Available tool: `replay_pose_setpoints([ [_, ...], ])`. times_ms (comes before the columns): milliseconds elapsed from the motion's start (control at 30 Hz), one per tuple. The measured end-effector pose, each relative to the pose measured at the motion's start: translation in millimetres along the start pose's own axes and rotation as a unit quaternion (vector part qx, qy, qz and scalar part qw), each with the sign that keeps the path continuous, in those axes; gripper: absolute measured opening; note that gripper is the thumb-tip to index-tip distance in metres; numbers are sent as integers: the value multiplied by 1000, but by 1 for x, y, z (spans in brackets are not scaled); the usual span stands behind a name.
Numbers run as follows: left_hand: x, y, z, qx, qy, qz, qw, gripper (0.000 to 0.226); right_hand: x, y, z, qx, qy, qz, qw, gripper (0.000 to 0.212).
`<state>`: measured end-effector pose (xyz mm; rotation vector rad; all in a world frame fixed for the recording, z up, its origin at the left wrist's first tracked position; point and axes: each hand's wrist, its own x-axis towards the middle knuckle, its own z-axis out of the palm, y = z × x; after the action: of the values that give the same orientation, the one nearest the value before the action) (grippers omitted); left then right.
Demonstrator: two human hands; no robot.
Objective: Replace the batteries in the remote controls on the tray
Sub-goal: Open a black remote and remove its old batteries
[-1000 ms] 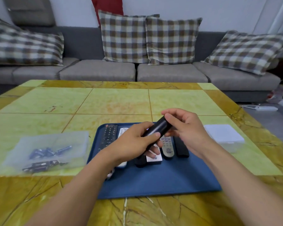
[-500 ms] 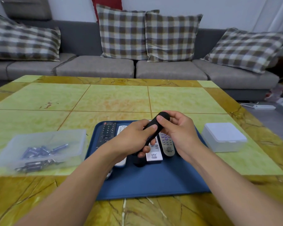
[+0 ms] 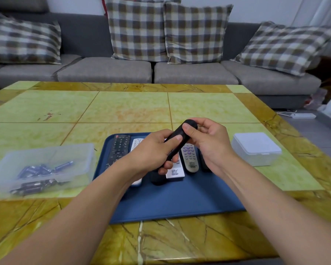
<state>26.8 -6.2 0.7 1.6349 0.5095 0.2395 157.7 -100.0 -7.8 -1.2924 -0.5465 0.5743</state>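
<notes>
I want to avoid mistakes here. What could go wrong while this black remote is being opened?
The black remote is held by both the left hand and right hand above the other remotes on the blue tray; a slip could drop it, its cover or batteries onto them. The battery container sits away to the left.

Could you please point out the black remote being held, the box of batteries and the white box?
black remote [image 3: 180, 137], head view, middle of its body
box of batteries [image 3: 46, 155], head view, clear lid
white box [image 3: 256, 145], head view, top lid
</notes>
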Motion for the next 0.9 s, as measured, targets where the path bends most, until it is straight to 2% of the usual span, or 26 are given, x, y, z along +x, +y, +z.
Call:
replay_pose_setpoints([
  [233,-3,-1,-4,13,-6,6,1000,24,-1,0,2,11,-7,7,1000,22],
  [333,-7,1,-5,-23,-44,-7,999,26,0,1,4,33,-12,15,999,18],
  [433,-13,0,-6,-53,-84,1,995,18,-1,4,6,51,-27,33,998,19],
  [633,-11,-8,-7,-47,-26,28,998,19,1,6,10,30,-29,2,999,20],
  [900,-10,-10,-10,-38,-6,57,998,19,-1,2,14,-1,-22,-42,999,27],
])
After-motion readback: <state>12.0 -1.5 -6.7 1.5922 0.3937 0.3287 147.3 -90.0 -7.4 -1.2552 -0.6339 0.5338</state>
